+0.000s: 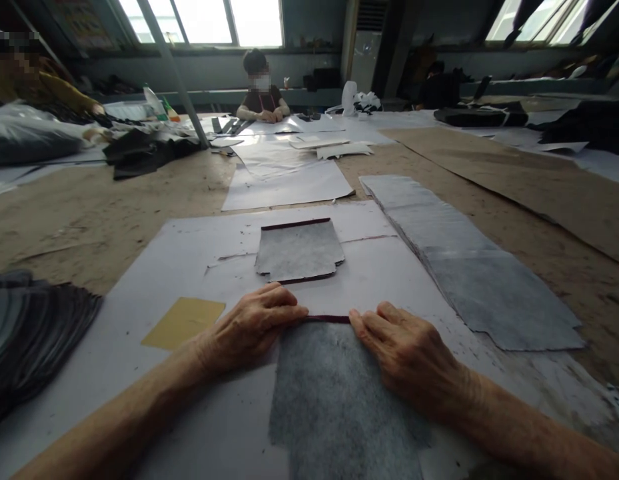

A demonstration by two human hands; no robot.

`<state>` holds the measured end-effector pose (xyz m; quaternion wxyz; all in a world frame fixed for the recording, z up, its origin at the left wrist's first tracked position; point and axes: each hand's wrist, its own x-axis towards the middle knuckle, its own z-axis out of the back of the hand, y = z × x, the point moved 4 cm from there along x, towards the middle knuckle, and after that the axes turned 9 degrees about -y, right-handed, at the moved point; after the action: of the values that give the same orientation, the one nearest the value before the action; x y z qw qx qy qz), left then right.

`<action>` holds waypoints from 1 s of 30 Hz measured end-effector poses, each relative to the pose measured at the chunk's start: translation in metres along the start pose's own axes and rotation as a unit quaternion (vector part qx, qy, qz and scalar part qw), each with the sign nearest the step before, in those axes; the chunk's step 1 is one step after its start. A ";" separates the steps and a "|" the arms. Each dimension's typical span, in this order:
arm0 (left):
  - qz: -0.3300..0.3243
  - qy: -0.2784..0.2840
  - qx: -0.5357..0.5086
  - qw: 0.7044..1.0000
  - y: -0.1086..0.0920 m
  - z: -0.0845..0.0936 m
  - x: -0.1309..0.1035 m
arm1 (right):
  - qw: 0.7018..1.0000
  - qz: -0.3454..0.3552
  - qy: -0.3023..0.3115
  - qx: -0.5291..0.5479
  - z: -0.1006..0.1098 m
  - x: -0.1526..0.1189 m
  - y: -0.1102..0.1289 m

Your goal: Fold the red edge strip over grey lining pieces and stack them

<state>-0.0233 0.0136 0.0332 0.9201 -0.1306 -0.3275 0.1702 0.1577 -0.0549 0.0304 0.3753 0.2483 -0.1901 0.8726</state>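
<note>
Fingers of left hand (254, 323) and right hand (414, 350) grip grey sheet (344, 400) along its dark-red edge (330, 319), best pressed evenly.

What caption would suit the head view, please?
Two bare hands press a dark red folded edge on a grey sheet over white paper.
</note>
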 end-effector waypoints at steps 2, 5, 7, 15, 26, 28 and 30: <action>-0.012 -0.007 0.018 1.000 -0.002 0.003 -0.003 | 1.000 -0.001 0.017 -0.001 -0.001 0.002 0.000; -0.039 -0.011 0.054 0.998 -0.005 0.003 -0.005 | 0.999 -0.001 0.051 -0.011 -0.002 0.006 0.002; -0.053 -0.010 0.078 0.996 -0.007 0.001 -0.006 | 0.997 0.003 0.070 -0.020 -0.002 0.009 0.003; -0.064 -0.019 0.103 0.992 -0.010 -0.004 -0.007 | 0.994 0.030 0.086 -0.063 -0.003 0.036 0.014; 0.007 -0.054 0.046 0.997 -0.011 0.019 -0.014 | 0.980 0.012 -0.028 0.199 -0.030 0.039 0.020; 0.029 -0.003 0.039 0.999 -0.023 0.019 -0.016 | 0.973 -0.014 -0.025 0.230 -0.030 0.038 0.016; 0.038 0.073 0.040 0.996 -0.034 0.013 -0.018 | 0.968 -0.032 -0.015 0.248 -0.032 0.038 0.013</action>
<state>-0.0370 -0.0226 0.0448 0.9388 -0.1179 -0.2475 0.2087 0.1157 -0.0251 0.0248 0.3270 0.3522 0.0348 0.8763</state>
